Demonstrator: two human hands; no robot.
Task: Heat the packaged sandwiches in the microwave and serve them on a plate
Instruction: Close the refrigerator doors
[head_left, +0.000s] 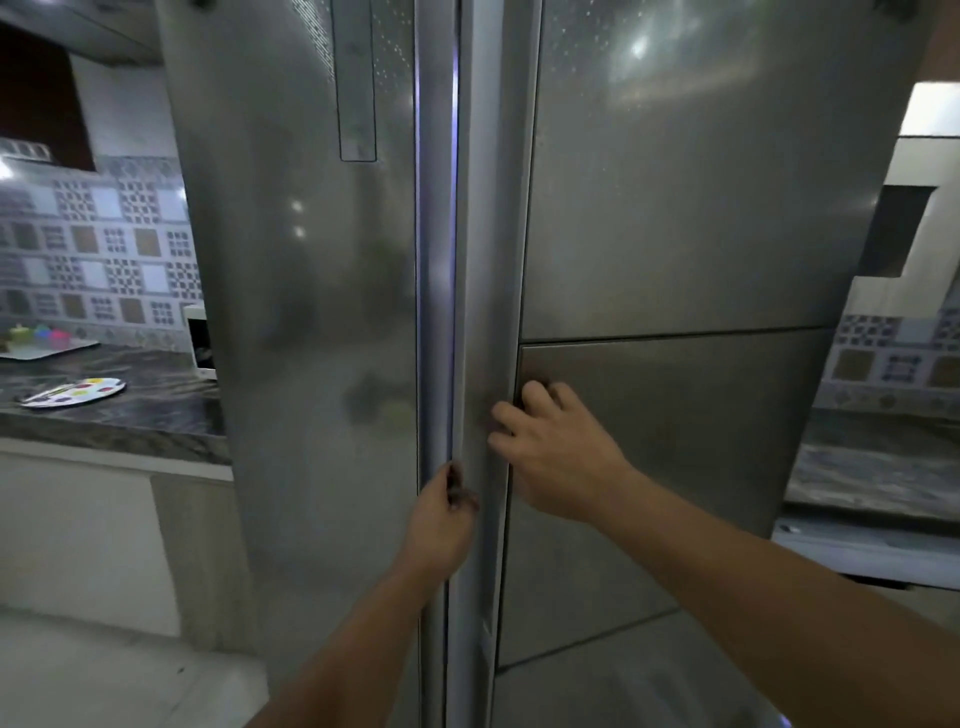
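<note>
A tall steel side-by-side fridge fills the view, with its left door (311, 312) and right door (675, 208) meeting at the middle. A thin strip of bluish light shows in the gap between them. My left hand (441, 519) is closed around the left door's vertical handle (434, 312). My right hand (556, 447) has its fingers curled into the edge of the right door's handle (493, 260), beside a lower door panel (675, 441). A white microwave (200, 340) peeks out behind the fridge's left side. A patterned plate (75, 392) lies on the counter. No sandwiches are in view.
A dark marble counter (130, 415) runs along the left with a white tray (47, 345) holding colourful small items. Patterned wall tiles (104, 249) back it. Another counter (872, 467) lies to the right of the fridge.
</note>
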